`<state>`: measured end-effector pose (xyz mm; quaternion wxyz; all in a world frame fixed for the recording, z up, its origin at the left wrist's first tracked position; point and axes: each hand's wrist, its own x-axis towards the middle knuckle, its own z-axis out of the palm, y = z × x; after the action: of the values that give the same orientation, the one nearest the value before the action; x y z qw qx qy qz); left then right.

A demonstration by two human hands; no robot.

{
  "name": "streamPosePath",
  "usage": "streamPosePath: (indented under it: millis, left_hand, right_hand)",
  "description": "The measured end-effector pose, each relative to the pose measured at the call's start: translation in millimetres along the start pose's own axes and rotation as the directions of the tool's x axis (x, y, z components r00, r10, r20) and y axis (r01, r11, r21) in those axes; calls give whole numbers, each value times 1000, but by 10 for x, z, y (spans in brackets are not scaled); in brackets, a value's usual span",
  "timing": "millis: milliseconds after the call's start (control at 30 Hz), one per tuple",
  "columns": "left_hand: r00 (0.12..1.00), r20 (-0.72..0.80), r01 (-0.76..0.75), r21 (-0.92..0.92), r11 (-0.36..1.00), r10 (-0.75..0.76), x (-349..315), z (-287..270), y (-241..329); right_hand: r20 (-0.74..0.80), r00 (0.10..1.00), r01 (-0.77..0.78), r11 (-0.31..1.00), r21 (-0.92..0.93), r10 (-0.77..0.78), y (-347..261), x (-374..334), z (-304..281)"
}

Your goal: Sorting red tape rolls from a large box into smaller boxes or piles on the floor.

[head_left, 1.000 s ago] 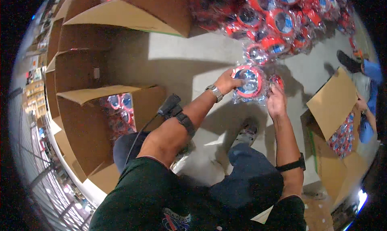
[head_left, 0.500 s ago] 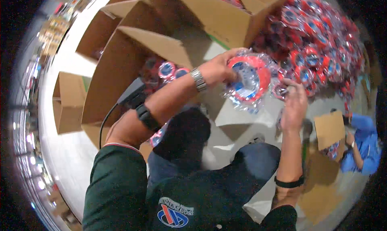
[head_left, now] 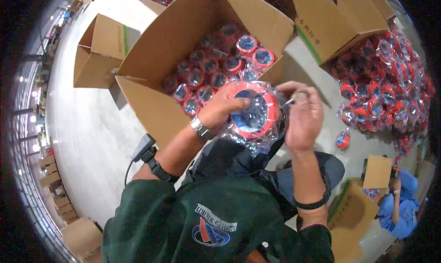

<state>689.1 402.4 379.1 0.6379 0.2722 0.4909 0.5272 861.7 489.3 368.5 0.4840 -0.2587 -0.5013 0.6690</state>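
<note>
My left hand grips a red tape roll in clear plastic wrap, its thumb over the blue-lined hole. The roll faces up above my knees, loose wrap hanging below it. Close to its right edge, my right hand is closed with curled fingers. A small pale, shiny bit shows at its fingertips, too blurred to name. Just beyond my left hand stands an open cardboard box. Many similar wrapped rolls lie inside it.
At the far right is a large heap of wrapped red rolls, with a single roll on the floor nearby. More cardboard boxes stand around. A co-worker in blue is at the lower right beside an open box.
My view has turned toward the open box, so its rolls now show. My left hand has brought the tape roll closer to my body, and my right hand has come nearer to it.
</note>
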Motion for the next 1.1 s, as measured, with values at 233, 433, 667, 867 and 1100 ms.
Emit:
streamPosePath:
  millis: [233, 433, 667, 867, 1100]
  left_hand:
    - [1000, 10, 6, 446, 895, -11, 41, -86, -8]
    - [988, 141, -134, 560, 818, 65, -111, 20, -7]
    - [690, 599, -715, 481, 507, 406, -313, 352, 166]
    - [645, 632, -738, 372, 562, 429, -30, 257, 225]
    - [637, -493, -501, 320, 804, 592, 1530, -1307, 208]
  right_hand:
    - [513, 759, 648, 544, -534, -400, -581, -131, 233]
    - [565, 759, 632, 572, -523, -323, -496, -214, 73]
    - [-41, 934, -348, 874, -339, 355, -104, -200, -506]
    - [355, 735, -457, 809, -370, 577, -151, -64, -519]
    - [-339, 940, -208, 846, -490, 35, -49, 343, -2284]
